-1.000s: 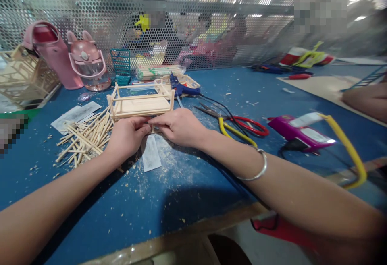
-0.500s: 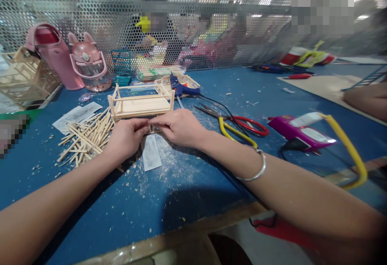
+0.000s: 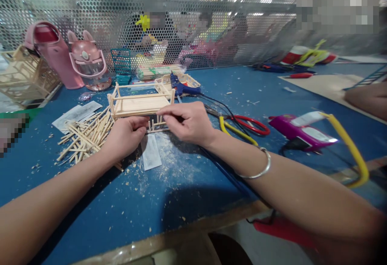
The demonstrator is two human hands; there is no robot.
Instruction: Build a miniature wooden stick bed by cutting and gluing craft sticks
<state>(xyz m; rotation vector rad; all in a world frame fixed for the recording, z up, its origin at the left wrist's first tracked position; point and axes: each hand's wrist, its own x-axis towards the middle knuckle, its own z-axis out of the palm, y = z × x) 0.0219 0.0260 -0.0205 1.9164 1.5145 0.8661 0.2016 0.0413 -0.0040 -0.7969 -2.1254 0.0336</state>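
A small wooden stick frame [image 3: 155,129] with short upright pieces shows between my hands. My left hand [image 3: 127,136] is closed on its left end, thumb and fingers pinched together. My right hand [image 3: 190,124] is at the frame's right side with its fingers curled into a pinch; what they hold, if anything, is hidden. Just behind stands a bed-like model of wooden sticks [image 3: 142,104], with posts and rails. A heap of loose wooden sticks [image 3: 87,138] lies left of my left hand. In front of the frame is a white paper slip [image 3: 151,152].
Behind the model lies a blue glue gun [image 3: 183,87]. Scissors with red and yellow handles [image 3: 250,125] and a purple tool with a yellow handle [image 3: 302,134] lie to the right. Pink bottles [image 3: 59,59] stand back left. A perforated metal screen [image 3: 193,23] closes off the back.
My right hand has drawn slightly right and up from my left fingers, uncovering the frame's short uprights. My left hand stays almost in place.
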